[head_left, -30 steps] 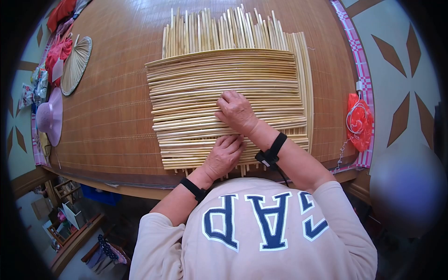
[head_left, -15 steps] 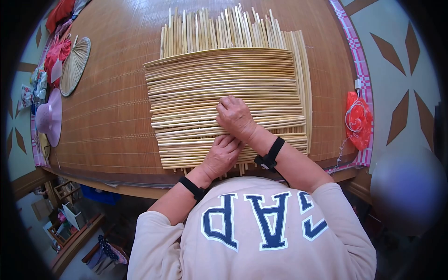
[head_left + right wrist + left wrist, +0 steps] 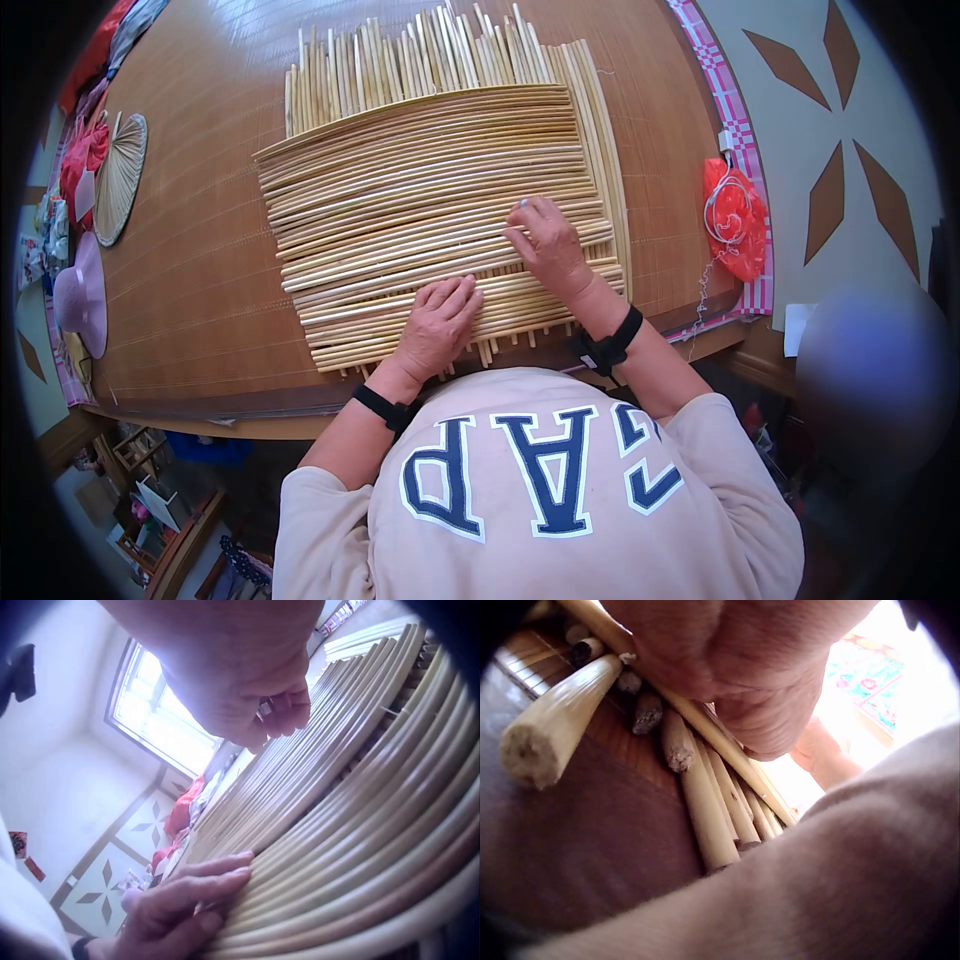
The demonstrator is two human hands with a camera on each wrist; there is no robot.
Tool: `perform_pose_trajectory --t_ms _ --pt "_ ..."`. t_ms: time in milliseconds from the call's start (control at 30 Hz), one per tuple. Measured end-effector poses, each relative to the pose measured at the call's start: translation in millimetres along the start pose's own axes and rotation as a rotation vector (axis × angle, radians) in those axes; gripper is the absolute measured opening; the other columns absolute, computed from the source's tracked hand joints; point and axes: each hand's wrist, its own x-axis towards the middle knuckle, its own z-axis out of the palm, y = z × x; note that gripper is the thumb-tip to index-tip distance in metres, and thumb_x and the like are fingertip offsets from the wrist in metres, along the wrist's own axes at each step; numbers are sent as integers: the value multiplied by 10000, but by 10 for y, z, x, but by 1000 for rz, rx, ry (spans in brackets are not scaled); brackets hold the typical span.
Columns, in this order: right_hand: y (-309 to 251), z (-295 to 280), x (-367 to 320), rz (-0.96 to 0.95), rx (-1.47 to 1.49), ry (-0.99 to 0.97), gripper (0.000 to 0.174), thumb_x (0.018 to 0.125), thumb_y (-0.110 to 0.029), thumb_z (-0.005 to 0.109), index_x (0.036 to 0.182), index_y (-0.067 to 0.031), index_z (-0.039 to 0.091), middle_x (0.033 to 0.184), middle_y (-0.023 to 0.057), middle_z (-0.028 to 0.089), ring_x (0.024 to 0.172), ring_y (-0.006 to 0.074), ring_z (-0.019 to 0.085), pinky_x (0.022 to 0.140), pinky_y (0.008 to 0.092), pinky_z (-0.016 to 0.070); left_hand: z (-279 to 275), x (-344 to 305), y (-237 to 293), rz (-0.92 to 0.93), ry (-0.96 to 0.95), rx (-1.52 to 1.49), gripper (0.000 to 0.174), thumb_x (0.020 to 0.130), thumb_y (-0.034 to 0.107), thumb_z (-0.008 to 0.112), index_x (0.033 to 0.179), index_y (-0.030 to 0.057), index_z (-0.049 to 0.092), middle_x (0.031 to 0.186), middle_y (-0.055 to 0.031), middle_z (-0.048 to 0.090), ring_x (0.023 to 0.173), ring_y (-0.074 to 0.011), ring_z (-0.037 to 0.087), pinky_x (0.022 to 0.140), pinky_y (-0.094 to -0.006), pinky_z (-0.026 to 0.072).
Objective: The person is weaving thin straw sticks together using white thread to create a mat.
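Note:
Pale wooden sticks [image 3: 430,200] lie side by side crosswise in a wide layer. Under them is a second layer of lengthwise sticks [image 3: 400,60], whose ends show past the far edge and at the near edge. My left hand [image 3: 437,320] rests on the near crosswise sticks, fingers extended, as the right wrist view also shows. Over the right part of the layer is my right hand [image 3: 548,245], fingers loosely bent and thumb apart, with nothing seen in it. A ring [image 3: 265,707] shows on one finger. In the left wrist view, stick ends [image 3: 529,754] jut out below the hand.
The sticks lie on a brown mat [image 3: 200,280]. A hand fan [image 3: 122,180] and a pink hat [image 3: 82,295] lie at the left edge. On the right are a red plastic bag [image 3: 735,220] and a white cable [image 3: 728,200]. The mat's front edge runs close to my body.
My hands were close together with the right wrist over the left fingers; now they are apart. The right hand has moved right, the left slightly left. The head view has turned and shifted.

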Motion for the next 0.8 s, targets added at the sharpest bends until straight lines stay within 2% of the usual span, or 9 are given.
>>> perform_pose_trajectory --t_ms 167,233,367,433,533,800 --pt "-147 246 -127 -93 -10 -37 111 725 -96 629 783 -38 555 843 117 529 863 294 535 751 384 452 14 6 2 -3 10 -7 434 730 57 622 1161 53 571 1233 -136 541 1148 -289 501 971 -406 372" --pt "-157 318 -84 -137 -118 -13 111 720 -82 645 759 -33 553 815 108 519 793 281 537 701 373 458 -3 16 0 12 13 6 435 726 63 621 1158 47 566 1225 -136 545 1148 -281 502 972 -401 371" --pt "-87 389 -54 -176 -190 -34 104 716 -103 632 734 -43 549 787 99 509 770 272 531 685 370 456 -19 24 4 21 14 25 436 721 71 622 1152 39 561 1212 -140 548 1147 -274 502 973 -397 369" --pt "-89 361 -11 -234 -231 -53 53 702 -108 566 719 -63 547 771 79 519 778 247 537 670 350 457 -8 21 -6 24 13 23 435 721 71 622 1151 38 561 1214 -143 547 1146 -276 502 973 -399 369" --pt "-104 333 16 -287 -296 -75 54 703 -113 563 723 -64 549 776 82 519 787 246 542 665 346 459 -7 13 2 21 11 25 434 721 71 621 1149 36 561 1214 -146 546 1142 -280 503 973 -402 369" --pt "-57 396 -34 -281 -267 5 59 706 -119 567 736 -69 556 795 83 527 801 245 549 670 343 466 -1 32 11 25 12 26 433 721 67 618 1149 33 560 1207 -148 547 1133 -287 505 968 -405 373"
